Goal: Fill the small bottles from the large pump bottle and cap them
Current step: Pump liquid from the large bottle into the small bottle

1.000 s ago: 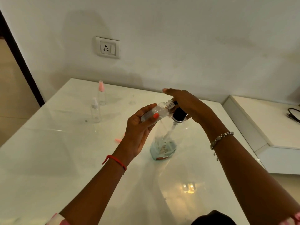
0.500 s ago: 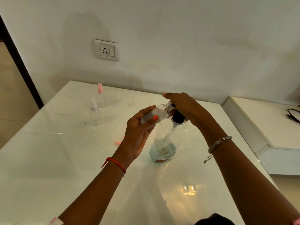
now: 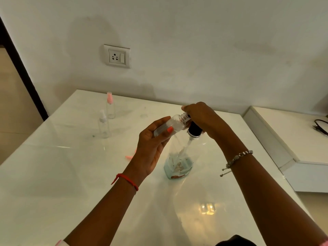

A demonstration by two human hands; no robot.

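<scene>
A large clear pump bottle [image 3: 179, 157] with a black pump collar and a little bluish liquid at its bottom stands on the white table [image 3: 53, 174]. My right hand [image 3: 204, 118] rests over the pump head and covers it. My left hand [image 3: 152, 146] grips a small clear bottle [image 3: 170, 125], uncapped and tilted, its threaded neck against the pump under my right hand. Two capped small bottles stand at the back left, one with a pink cap [image 3: 110, 106], one with a clear cap [image 3: 103, 125].
A pink cap [image 3: 130, 156] lies on the table left of my left wrist. A wall socket [image 3: 117, 56] sits above the table. A lower white ledge [image 3: 292, 139] with a black cable [image 3: 321, 126] adjoins the table on the right.
My right hand and the pump head have dipped slightly, and the small bottle stays at the pump. The view has tilted a little upward.
</scene>
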